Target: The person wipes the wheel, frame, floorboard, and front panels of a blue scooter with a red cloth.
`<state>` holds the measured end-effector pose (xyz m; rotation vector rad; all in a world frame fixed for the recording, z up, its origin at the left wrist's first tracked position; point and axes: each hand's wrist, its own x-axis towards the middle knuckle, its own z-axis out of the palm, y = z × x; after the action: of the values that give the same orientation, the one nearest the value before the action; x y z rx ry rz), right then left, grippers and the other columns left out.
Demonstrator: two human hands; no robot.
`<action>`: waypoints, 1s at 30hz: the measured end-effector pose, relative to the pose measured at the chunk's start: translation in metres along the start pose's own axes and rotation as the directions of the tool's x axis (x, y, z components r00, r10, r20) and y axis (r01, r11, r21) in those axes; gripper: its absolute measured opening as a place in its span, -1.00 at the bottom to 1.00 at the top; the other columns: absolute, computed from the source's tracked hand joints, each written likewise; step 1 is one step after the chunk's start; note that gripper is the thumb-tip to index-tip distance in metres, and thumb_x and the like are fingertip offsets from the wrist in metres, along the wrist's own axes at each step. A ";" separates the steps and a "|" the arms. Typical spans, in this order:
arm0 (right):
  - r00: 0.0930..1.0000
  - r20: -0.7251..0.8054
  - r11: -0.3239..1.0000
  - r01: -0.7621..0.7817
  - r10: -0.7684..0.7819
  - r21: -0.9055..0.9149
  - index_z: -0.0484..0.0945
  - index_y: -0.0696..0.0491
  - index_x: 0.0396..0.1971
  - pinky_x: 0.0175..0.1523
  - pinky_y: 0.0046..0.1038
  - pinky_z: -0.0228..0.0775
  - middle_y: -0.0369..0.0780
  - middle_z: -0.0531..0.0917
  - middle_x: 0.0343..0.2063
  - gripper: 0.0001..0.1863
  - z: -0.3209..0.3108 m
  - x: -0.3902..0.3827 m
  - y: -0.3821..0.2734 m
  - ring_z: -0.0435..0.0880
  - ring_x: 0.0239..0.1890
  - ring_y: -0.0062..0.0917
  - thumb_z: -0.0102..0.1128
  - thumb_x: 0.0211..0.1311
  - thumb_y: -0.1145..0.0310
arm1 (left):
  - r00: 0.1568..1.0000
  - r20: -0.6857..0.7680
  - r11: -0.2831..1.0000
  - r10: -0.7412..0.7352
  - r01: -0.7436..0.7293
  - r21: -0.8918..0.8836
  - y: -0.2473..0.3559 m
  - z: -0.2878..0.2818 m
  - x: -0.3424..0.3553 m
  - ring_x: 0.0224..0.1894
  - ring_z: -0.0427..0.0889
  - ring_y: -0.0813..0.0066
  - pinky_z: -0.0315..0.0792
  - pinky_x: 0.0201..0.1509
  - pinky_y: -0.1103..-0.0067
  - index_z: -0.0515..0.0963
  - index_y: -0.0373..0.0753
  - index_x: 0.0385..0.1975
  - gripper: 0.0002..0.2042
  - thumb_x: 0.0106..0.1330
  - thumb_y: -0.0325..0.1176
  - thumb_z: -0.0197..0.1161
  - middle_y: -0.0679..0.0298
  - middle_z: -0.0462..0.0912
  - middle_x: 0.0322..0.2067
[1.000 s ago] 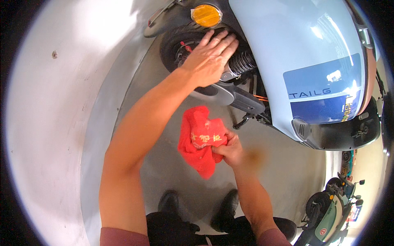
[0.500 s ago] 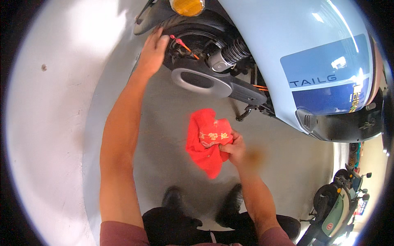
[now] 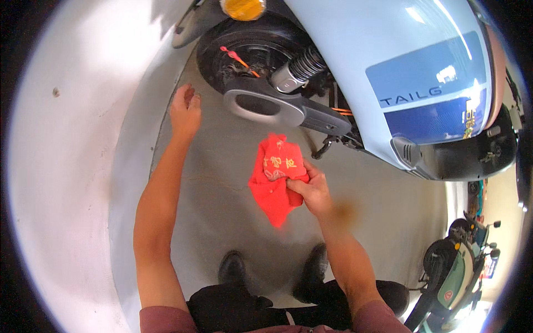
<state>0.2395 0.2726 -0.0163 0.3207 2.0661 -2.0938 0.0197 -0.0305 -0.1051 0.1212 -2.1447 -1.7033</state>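
My right hand grips a red cloth with yellow markings, which hangs below the light blue scooter. My left hand is stretched forward and holds nothing, with the fingers loosely curled. It hovers to the left of the scooter's black rear wheel, apart from it. A grey swing arm and a coil shock absorber sit beside the wheel, just above the cloth.
A white wall rises on the left along the concrete floor. My black shoes stand at the bottom. A green scooter is parked at the lower right. An orange reflector tops the rear wheel.
My left hand has come off the rear wheel and drawn back to the left and toward me. The right hand still holds the red cloth in much the same place.
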 end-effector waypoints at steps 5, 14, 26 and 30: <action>0.996 -0.065 0.997 0.066 -0.064 0.029 0.55 0.21 0.17 0.09 -0.46 0.52 -0.29 0.72 -0.08 -0.45 -0.002 0.003 -0.009 0.65 -0.07 -0.62 0.45 0.14 0.49 | 0.992 0.094 0.989 0.081 -0.068 -0.134 0.043 0.008 -0.025 0.09 0.70 0.23 0.50 0.22 0.42 0.54 -0.31 0.19 -0.64 0.39 -0.48 0.24 0.02 0.69 0.06; 0.824 -0.261 0.811 0.344 -0.502 -0.473 0.52 0.24 0.14 0.20 -0.38 0.44 -0.12 0.61 -0.04 -0.43 -0.016 0.022 -0.016 0.63 0.02 -0.37 0.42 0.08 0.51 | 0.877 0.128 0.886 0.463 -0.460 -0.050 0.092 0.011 -0.046 0.06 0.67 0.14 0.47 0.22 0.42 0.60 -0.27 0.07 -0.67 0.29 -0.56 0.26 0.05 0.66 -0.03; 0.873 -0.080 0.753 0.365 -0.482 -0.548 0.53 0.19 0.12 0.18 -0.37 0.46 -0.13 0.62 -0.06 -0.42 0.005 0.017 -0.018 0.64 0.02 -0.37 0.46 0.03 0.54 | 0.556 0.252 0.503 0.792 -0.828 0.246 0.160 0.059 0.005 0.28 0.48 -0.02 0.29 0.43 0.17 0.50 -0.35 0.21 -0.50 0.20 -0.58 0.13 0.01 0.53 0.24; 0.888 -0.130 0.827 0.346 -0.441 -0.444 0.51 0.19 0.14 0.19 -0.37 0.46 -0.14 0.63 -0.06 -0.41 0.006 0.017 -0.012 0.62 0.02 -0.41 0.44 0.03 0.56 | 0.622 0.207 0.617 0.755 -0.781 0.094 0.168 0.071 -0.003 0.12 0.56 0.00 0.40 0.30 0.17 0.54 -0.33 0.15 -0.56 0.21 -0.58 0.22 0.02 0.56 0.15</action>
<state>0.2199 0.2676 -0.0097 0.0669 2.8531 -1.8008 0.0265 0.0782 0.0415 -0.8103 -1.9766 -1.0130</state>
